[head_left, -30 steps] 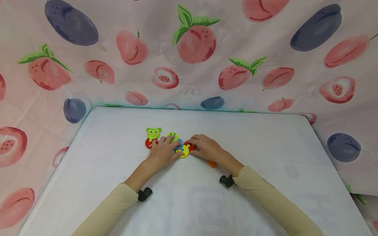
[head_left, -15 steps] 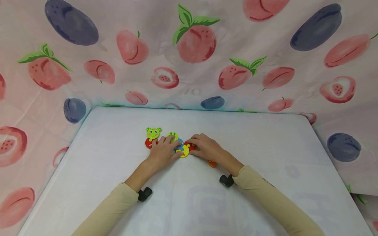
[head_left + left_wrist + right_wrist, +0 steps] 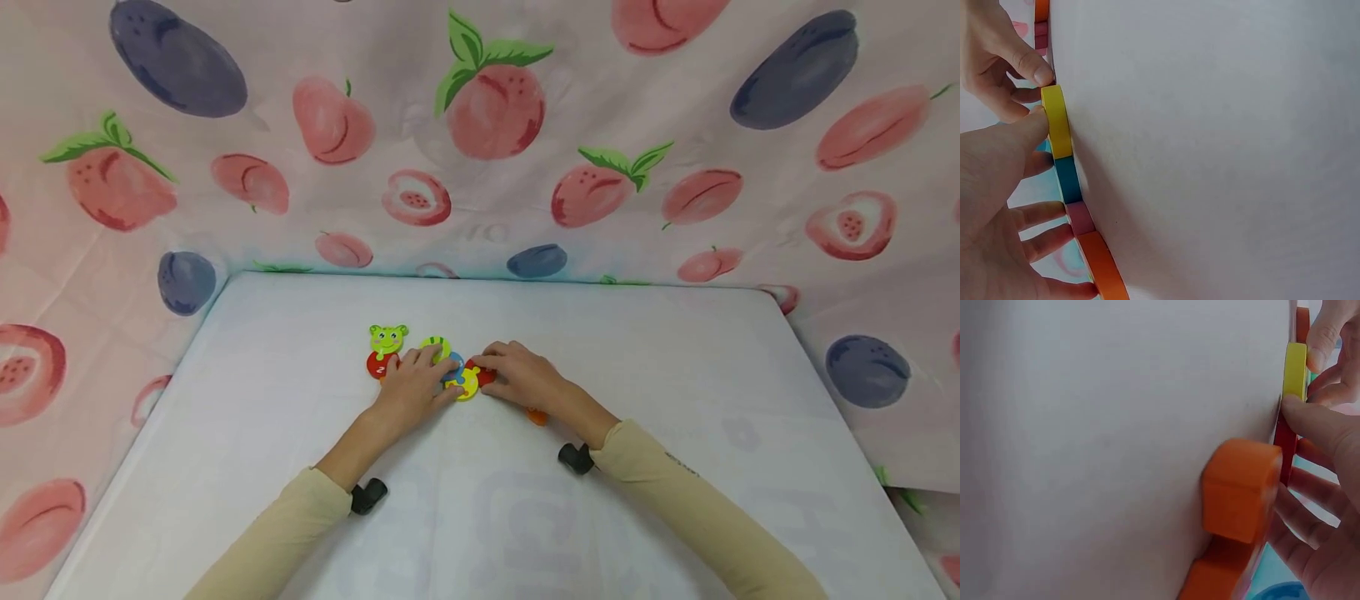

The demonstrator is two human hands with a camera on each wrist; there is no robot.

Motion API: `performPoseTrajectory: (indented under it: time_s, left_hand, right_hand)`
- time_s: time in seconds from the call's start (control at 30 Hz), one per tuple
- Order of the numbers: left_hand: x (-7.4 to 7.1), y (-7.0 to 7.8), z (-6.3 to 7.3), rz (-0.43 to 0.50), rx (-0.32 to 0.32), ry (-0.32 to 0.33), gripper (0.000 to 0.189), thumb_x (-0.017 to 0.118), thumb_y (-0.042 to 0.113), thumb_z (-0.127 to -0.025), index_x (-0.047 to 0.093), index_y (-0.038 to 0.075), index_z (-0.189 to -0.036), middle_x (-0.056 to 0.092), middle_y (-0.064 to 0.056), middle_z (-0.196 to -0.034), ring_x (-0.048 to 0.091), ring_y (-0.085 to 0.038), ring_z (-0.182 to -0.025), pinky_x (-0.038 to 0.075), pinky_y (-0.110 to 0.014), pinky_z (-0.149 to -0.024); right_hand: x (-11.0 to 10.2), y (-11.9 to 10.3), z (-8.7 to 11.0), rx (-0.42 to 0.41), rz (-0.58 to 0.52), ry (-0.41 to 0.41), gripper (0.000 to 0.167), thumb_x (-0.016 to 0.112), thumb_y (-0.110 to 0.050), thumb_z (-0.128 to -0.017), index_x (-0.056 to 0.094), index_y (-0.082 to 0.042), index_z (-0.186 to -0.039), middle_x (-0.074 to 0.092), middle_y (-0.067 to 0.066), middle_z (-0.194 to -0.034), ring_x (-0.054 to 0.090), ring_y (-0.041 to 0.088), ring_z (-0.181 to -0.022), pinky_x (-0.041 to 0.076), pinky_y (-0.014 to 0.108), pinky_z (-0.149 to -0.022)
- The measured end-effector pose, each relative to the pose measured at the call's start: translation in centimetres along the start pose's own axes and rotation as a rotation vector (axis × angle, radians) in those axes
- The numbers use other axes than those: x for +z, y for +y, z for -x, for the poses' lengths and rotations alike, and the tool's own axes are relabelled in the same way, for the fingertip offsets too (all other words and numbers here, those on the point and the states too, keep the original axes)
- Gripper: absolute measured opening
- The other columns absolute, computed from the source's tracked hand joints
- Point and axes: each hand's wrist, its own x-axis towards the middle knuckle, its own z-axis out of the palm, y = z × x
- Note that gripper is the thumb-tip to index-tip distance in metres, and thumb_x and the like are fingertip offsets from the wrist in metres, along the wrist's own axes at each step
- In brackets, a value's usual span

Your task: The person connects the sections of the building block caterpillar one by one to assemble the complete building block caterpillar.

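Note:
A chain of numbered caterpillar puzzle pieces lies on the white table (image 3: 480, 517). At its left end is a green head piece (image 3: 388, 339), with a red piece (image 3: 378, 365) just below. My left hand (image 3: 411, 392) spreads its fingers over the middle of the chain, touching green (image 3: 437, 343) and blue pieces (image 3: 453, 369). Its thumb rests on the yellow piece (image 3: 1057, 122). My right hand (image 3: 528, 379) pinches another red piece (image 3: 1284, 447) between thumb and fingers, right against the yellow one. An orange piece (image 3: 537, 417) sits partly hidden under the right wrist.
Fruit-patterned cloth (image 3: 480, 208) hangs behind the table and along its sides. Black wrist cameras (image 3: 369, 496) are strapped below both hands. The chain lies toward the table's far side.
The head view has shifted very slightly. Both hands and the puzzle pieces hold practically the same places.

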Motion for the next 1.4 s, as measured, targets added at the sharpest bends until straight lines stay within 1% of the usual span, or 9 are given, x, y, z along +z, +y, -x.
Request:
performPoseTrajectory:
  time_s: [0.1, 0.33, 0.47, 0.57, 0.7, 0.87, 1.13, 1.27, 1.4]
  left_hand:
    - [-0.1, 0.0, 0.1, 0.007, -0.006, -0.013, 0.051, 0.064, 0.048, -0.089, 0.057, 0.025, -0.134, 0.047, -0.012, -0.145, 0.045, -0.033, -0.129, 0.038, -0.062, -0.102]
    - [-0.2, -0.1, 0.0, 0.011, 0.001, -0.017, 0.051, 0.065, 0.047, -0.089, 0.057, 0.024, -0.134, 0.047, -0.012, -0.145, 0.045, -0.033, -0.129, 0.039, -0.059, -0.104]
    - [-0.2, 0.1, -0.1, 0.007, 0.01, -0.03, 0.052, 0.065, 0.046, -0.089, 0.057, 0.021, -0.134, 0.046, -0.013, -0.146, 0.045, -0.034, -0.131, 0.042, -0.052, -0.108]
    - [-0.2, 0.3, -0.1, 0.001, 0.012, -0.039, 0.052, 0.065, 0.044, -0.09, 0.056, 0.02, -0.134, 0.046, -0.015, -0.146, 0.044, -0.034, -0.133, 0.046, -0.047, -0.105]
    - [-0.4, 0.7, -0.1, -0.003, 0.007, -0.049, 0.051, 0.066, 0.043, -0.089, 0.056, 0.018, -0.133, 0.046, -0.016, -0.145, 0.044, -0.034, -0.133, 0.052, -0.044, -0.098]
    - [-0.6, 0.7, 0.0, -0.021, 0.003, -0.054, 0.051, 0.065, 0.044, -0.089, 0.055, 0.019, -0.133, 0.047, -0.015, -0.144, 0.045, -0.031, -0.132, 0.055, -0.042, -0.092]
    - [-0.5, 0.9, -0.1, -0.032, 0.014, -0.043, 0.052, 0.066, 0.042, -0.089, 0.055, 0.016, -0.133, 0.047, -0.016, -0.144, 0.045, -0.031, -0.133, 0.054, -0.042, -0.095]
    - [-0.4, 1.1, -0.1, -0.053, 0.004, -0.051, 0.054, 0.066, 0.042, -0.089, 0.054, 0.015, -0.134, 0.047, -0.016, -0.144, 0.045, -0.031, -0.134, 0.052, -0.041, -0.098]
    - [-0.4, 1.3, -0.1, -0.056, 0.003, -0.044, 0.055, 0.067, 0.04, -0.088, 0.054, 0.013, -0.134, 0.049, -0.016, -0.142, 0.045, -0.029, -0.133, 0.051, -0.04, -0.1]
  right_hand:
    - [-0.1, -0.2, 0.0, 0.007, 0.007, -0.005, 0.048, 0.069, -0.034, -0.09, 0.06, -0.015, -0.133, 0.061, 0.005, -0.124, 0.054, 0.021, -0.104, 0.053, 0.03, -0.081]
    - [0.0, -0.3, 0.1, 0.009, 0.016, 0.037, 0.041, 0.064, -0.035, -0.093, 0.063, -0.015, -0.129, 0.062, 0.004, -0.12, 0.054, 0.02, -0.099, 0.052, 0.029, -0.077]
    - [0.1, -0.2, 0.2, 0.02, 0.0, 0.05, 0.043, 0.066, -0.036, -0.091, 0.063, -0.017, -0.129, 0.061, 0.005, -0.122, 0.055, 0.021, -0.103, 0.054, 0.032, -0.081]
    - [0.1, 0.1, 0.5, 0.032, 0.001, 0.058, 0.05, 0.069, -0.037, -0.089, 0.059, -0.017, -0.134, 0.059, 0.006, -0.127, 0.057, 0.023, -0.11, 0.055, 0.036, -0.086]
    - [-0.3, 0.9, 1.6, 0.076, -0.023, 0.067, 0.06, 0.07, -0.038, -0.087, 0.052, -0.016, -0.14, 0.056, 0.007, -0.133, 0.054, 0.025, -0.119, 0.054, 0.041, -0.093]
    - [-1.1, 2.4, 3.6, 0.151, -0.086, 0.068, 0.064, 0.071, -0.037, -0.086, 0.049, -0.017, -0.142, 0.052, 0.008, -0.138, 0.047, 0.027, -0.13, 0.051, 0.046, -0.098]
    - [-1.2, 3.7, 6.8, 0.172, -0.118, 0.123, 0.059, 0.074, -0.031, -0.085, 0.054, -0.011, -0.136, 0.056, 0.009, -0.132, 0.049, 0.029, -0.124, 0.051, 0.047, -0.097]
    - [-0.9, 4.2, 7.6, 0.175, -0.127, 0.168, 0.053, 0.072, -0.026, -0.087, 0.056, -0.008, -0.133, 0.057, 0.012, -0.131, 0.051, 0.031, -0.123, 0.047, 0.049, -0.102]
    - [-0.9, 4.5, 7.9, 0.201, -0.207, 0.215, 0.044, 0.069, -0.021, -0.089, 0.059, -0.004, -0.127, 0.059, 0.013, -0.126, 0.055, 0.03, -0.118, 0.048, 0.048, -0.1]
